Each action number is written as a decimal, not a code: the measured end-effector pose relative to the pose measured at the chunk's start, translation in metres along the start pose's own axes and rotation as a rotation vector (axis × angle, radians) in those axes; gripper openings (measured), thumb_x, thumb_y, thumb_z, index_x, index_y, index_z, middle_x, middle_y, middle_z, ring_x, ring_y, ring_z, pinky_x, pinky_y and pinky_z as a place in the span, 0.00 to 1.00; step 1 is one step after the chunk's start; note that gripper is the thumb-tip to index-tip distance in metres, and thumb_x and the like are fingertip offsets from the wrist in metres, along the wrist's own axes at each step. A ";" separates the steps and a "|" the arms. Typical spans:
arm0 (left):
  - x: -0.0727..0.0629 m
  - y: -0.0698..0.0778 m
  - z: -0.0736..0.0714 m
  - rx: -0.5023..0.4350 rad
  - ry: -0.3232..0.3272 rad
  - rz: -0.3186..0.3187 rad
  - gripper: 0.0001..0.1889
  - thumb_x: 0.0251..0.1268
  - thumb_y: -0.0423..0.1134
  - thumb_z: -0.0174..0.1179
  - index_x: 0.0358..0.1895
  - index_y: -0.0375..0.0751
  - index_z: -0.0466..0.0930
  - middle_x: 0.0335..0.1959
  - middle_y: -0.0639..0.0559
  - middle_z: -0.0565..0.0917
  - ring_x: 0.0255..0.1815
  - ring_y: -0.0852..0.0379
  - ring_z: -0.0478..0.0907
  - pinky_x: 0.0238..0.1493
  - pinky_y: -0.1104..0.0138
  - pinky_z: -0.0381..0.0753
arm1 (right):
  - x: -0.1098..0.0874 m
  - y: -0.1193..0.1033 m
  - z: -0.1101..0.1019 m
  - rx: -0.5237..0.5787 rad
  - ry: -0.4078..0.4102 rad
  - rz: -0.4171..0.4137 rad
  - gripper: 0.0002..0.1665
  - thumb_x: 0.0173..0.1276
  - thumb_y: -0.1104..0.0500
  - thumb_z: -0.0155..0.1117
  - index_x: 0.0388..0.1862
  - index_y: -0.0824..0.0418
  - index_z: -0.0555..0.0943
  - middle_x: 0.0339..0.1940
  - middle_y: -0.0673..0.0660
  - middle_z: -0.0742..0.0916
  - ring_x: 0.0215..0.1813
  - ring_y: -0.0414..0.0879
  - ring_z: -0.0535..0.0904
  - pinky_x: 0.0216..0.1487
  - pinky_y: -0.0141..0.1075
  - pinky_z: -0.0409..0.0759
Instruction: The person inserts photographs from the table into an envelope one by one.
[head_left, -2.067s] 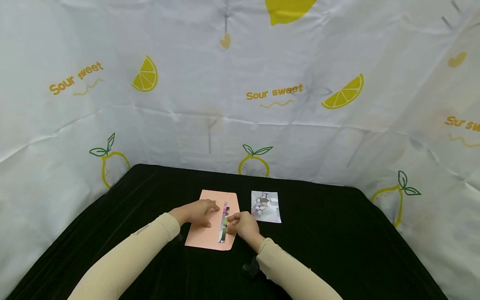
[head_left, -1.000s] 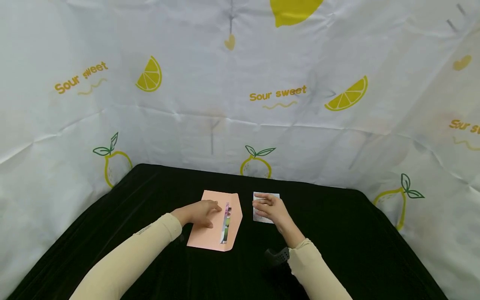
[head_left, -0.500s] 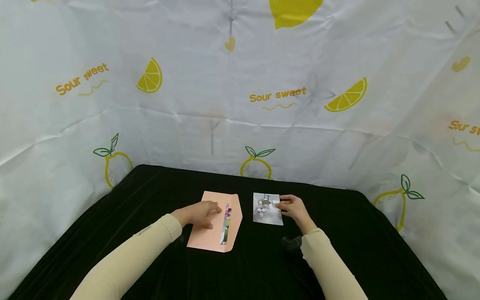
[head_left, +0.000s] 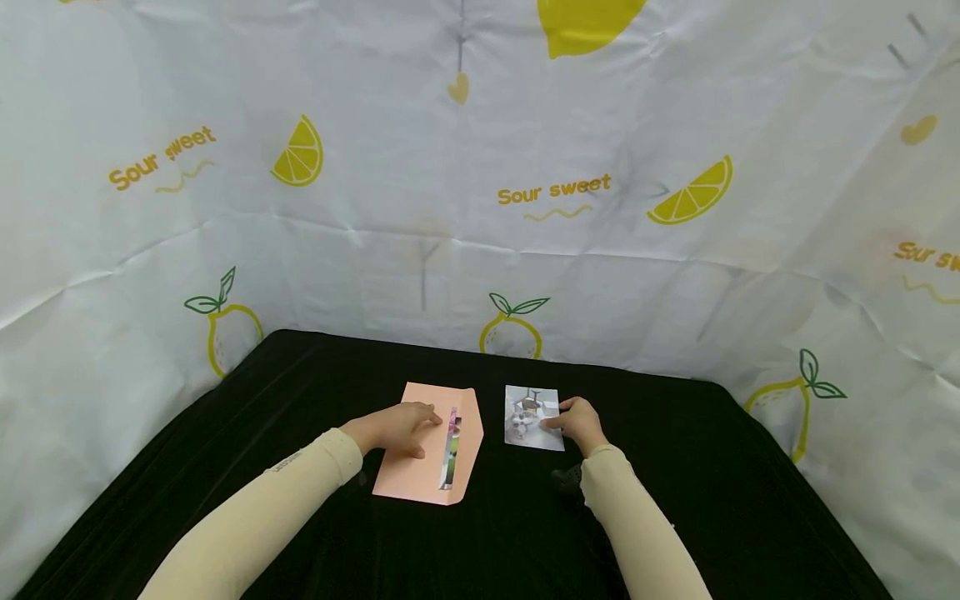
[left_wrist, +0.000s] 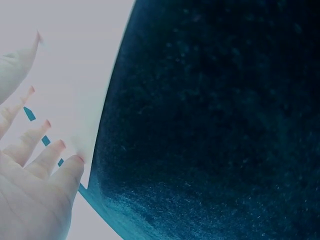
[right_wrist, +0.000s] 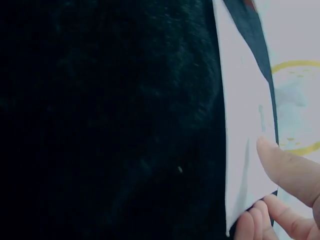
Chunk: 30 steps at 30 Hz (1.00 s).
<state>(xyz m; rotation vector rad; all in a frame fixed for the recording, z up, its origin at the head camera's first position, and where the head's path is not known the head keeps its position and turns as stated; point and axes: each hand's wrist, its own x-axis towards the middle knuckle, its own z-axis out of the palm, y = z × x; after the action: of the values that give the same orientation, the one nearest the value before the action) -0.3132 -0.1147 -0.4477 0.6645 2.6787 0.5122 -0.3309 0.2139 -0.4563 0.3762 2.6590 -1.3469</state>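
Observation:
A pink envelope [head_left: 401, 483] lies on the table with its flap spread to the right. A colourful strip of a picture [head_left: 450, 458] shows along its opening. My left hand [head_left: 401, 427] rests on the envelope with fingers and thumb spread; in the left wrist view the fingertips lie at the edge of the pale envelope [left_wrist: 75, 55]. To the right is a square photo card [head_left: 527, 433] with a grey-white image. My right hand [head_left: 582, 425] pinches its right edge, thumb on top and fingers at the underside, as the right wrist view shows on the card [right_wrist: 245, 130].
Black plush cloth [head_left: 337, 542] covers the table. Behind it hangs a white curtain [head_left: 360, 275] printed with lemons and lettering. A dark device [head_left: 567, 480] sits under the right wrist.
My right hand has left the picture strip in the envelope, passed over the photo card and taken its right edge. The left hand has stayed on the envelope.

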 end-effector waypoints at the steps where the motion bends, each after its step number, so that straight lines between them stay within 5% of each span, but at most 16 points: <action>1: 0.000 0.000 0.000 0.000 0.001 0.001 0.29 0.57 0.42 0.70 0.63 0.46 0.75 0.73 0.45 0.65 0.75 0.45 0.59 0.74 0.53 0.60 | -0.002 -0.002 0.001 -0.045 0.012 -0.009 0.29 0.57 0.64 0.73 0.55 0.73 0.71 0.56 0.72 0.76 0.54 0.64 0.77 0.54 0.50 0.80; 6: 0.000 -0.001 0.001 -0.011 -0.006 0.001 0.29 0.58 0.42 0.69 0.64 0.47 0.74 0.74 0.45 0.64 0.75 0.45 0.58 0.74 0.53 0.59 | -0.010 -0.012 0.003 -0.211 0.064 -0.025 0.31 0.54 0.61 0.76 0.52 0.73 0.73 0.52 0.69 0.80 0.52 0.62 0.77 0.52 0.52 0.78; 11: 0.000 -0.002 0.001 -0.010 -0.002 -0.003 0.29 0.58 0.42 0.69 0.64 0.47 0.74 0.74 0.45 0.64 0.75 0.45 0.58 0.74 0.52 0.60 | -0.011 -0.016 0.007 -0.211 0.102 0.018 0.33 0.54 0.62 0.76 0.54 0.73 0.71 0.52 0.71 0.80 0.54 0.64 0.76 0.55 0.53 0.77; 20: 0.000 -0.001 -0.001 0.002 -0.012 0.000 0.30 0.59 0.43 0.68 0.66 0.48 0.73 0.74 0.46 0.63 0.76 0.45 0.57 0.74 0.52 0.59 | -0.010 -0.012 0.011 -0.046 0.177 -0.017 0.32 0.53 0.72 0.72 0.51 0.67 0.64 0.52 0.73 0.79 0.52 0.63 0.78 0.48 0.51 0.80; 30: -0.002 -0.001 -0.001 0.006 -0.003 -0.003 0.29 0.58 0.42 0.69 0.65 0.47 0.74 0.74 0.45 0.64 0.76 0.45 0.58 0.74 0.52 0.60 | -0.035 -0.020 -0.017 0.218 0.012 -0.153 0.18 0.63 0.73 0.62 0.52 0.67 0.75 0.43 0.65 0.82 0.35 0.48 0.77 0.31 0.36 0.78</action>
<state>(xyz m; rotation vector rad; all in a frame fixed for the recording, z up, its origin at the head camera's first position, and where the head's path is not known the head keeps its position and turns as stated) -0.3125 -0.1164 -0.4471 0.6628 2.6786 0.5022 -0.3033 0.2101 -0.4226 0.2072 2.6033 -1.6923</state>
